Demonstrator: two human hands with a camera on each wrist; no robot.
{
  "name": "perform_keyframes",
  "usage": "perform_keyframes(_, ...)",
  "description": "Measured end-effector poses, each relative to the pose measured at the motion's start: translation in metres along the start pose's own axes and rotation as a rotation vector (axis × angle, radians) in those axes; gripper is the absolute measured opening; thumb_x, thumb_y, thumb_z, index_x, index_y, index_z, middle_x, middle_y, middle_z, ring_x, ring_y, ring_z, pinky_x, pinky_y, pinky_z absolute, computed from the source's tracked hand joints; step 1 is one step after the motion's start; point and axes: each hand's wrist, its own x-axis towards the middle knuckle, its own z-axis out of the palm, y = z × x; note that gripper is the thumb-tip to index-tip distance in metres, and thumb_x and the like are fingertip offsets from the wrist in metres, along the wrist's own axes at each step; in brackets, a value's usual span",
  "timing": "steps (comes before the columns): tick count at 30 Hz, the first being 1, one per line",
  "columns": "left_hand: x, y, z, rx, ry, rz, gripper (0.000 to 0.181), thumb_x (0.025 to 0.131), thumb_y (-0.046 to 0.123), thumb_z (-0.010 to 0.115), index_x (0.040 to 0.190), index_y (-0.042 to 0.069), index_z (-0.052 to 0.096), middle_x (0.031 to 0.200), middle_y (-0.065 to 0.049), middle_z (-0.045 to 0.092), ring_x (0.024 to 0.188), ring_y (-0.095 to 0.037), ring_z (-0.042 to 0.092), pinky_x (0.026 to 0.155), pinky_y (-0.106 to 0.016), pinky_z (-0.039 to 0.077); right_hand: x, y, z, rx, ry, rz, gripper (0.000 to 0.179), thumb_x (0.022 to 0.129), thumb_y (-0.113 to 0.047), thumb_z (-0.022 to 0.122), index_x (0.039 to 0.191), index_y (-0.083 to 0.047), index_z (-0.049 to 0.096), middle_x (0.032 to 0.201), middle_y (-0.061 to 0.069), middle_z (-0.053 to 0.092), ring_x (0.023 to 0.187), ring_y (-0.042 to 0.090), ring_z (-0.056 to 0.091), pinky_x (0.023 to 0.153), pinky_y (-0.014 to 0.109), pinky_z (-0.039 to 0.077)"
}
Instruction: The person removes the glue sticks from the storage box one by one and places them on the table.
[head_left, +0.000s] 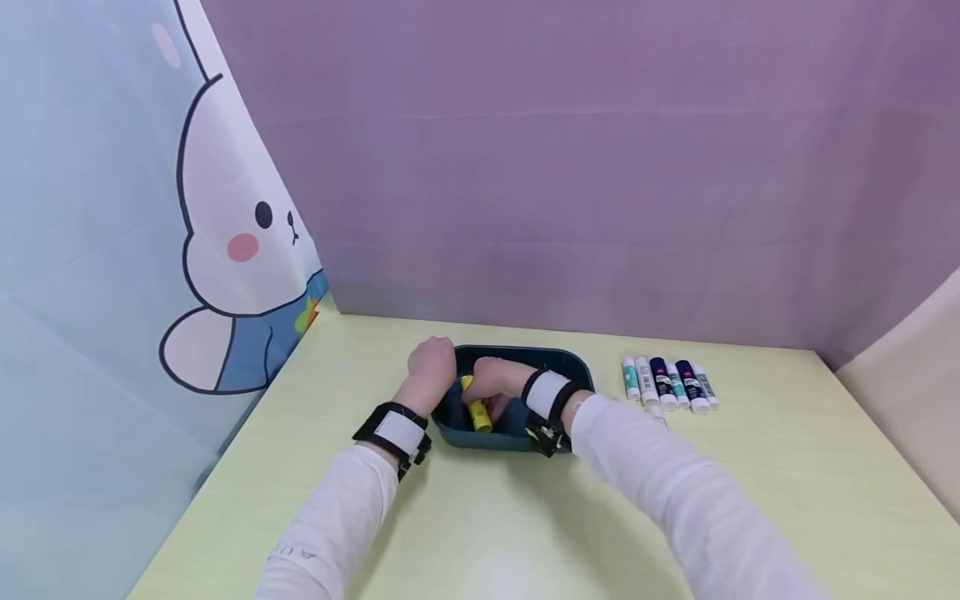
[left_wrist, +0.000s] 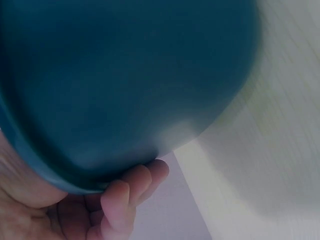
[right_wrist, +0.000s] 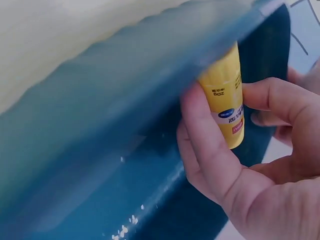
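A dark teal plastic bin [head_left: 480, 440] stands on the table in front of me. My left hand [head_left: 432, 364] grips its left rim; in the left wrist view the fingers [left_wrist: 116, 202] curl along the outside of the wall. Inside the bin, my right hand [head_left: 497, 379] pinches a yellow glue stick [head_left: 480, 417] between thumb and fingers. The right wrist view shows the printed label of that glue stick [right_wrist: 227, 102], with the bin's wall [right_wrist: 100, 135] close beside it.
Right of the bin, several glue sticks with white, teal and navy barrels lie side by side, among them a navy glue stick [head_left: 692, 386]. A partly hidden white stick [head_left: 656, 413] lies in front of them. A purple curtain [head_left: 570, 183] hangs behind the pale yellow-green table [head_left: 480, 533].
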Motion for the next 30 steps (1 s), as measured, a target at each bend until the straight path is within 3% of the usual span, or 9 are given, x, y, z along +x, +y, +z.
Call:
perform_keyframes(16, 0.000, -0.002, -0.001, -0.003, 0.027, 0.032, 0.020, 0.095, 0.007, 0.051, 0.090, 0.001, 0.069, 0.085, -0.014, 0.069, 0.071, -0.024, 0.068, 0.054, -0.036, 0.055, -0.051, 0.013, -0.055, -0.015, 0.045, -0.006, 0.021, 0.088, -0.020, 0.063, 0.086, 0.001, 0.062, 0.080, 0.014, 0.066, 0.065, 0.021, 0.068, 0.063, 0.031, 0.058)
perform_keyframes(24, 0.001, -0.007, 0.000, -0.003, 0.028, 0.032, 0.018, 0.094, 0.006, 0.052, 0.089, 0.000, 0.068, 0.086, -0.015, 0.068, 0.073, -0.025, 0.068, 0.053, -0.036, 0.055, -0.081, 0.031, -0.087, -0.012, 0.065, 0.017, 0.022, 0.089, -0.018, 0.059, 0.098, 0.002, 0.058, 0.083, 0.013, 0.066, 0.065, 0.019, 0.066, 0.067, 0.033, 0.058)
perform_keyframes(30, 0.004, -0.014, 0.004, -0.006, 0.009, 0.015, 0.018, 0.094, 0.005, 0.052, 0.088, -0.001, 0.068, 0.083, -0.015, 0.068, 0.070, -0.024, 0.067, 0.050, -0.035, 0.054, -0.103, 0.056, -0.114, -0.018, 0.110, 0.027, 0.035, 0.089, -0.019, 0.059, 0.112, 0.005, 0.049, 0.090, 0.014, 0.064, 0.065, 0.019, 0.064, 0.065, 0.032, 0.057)
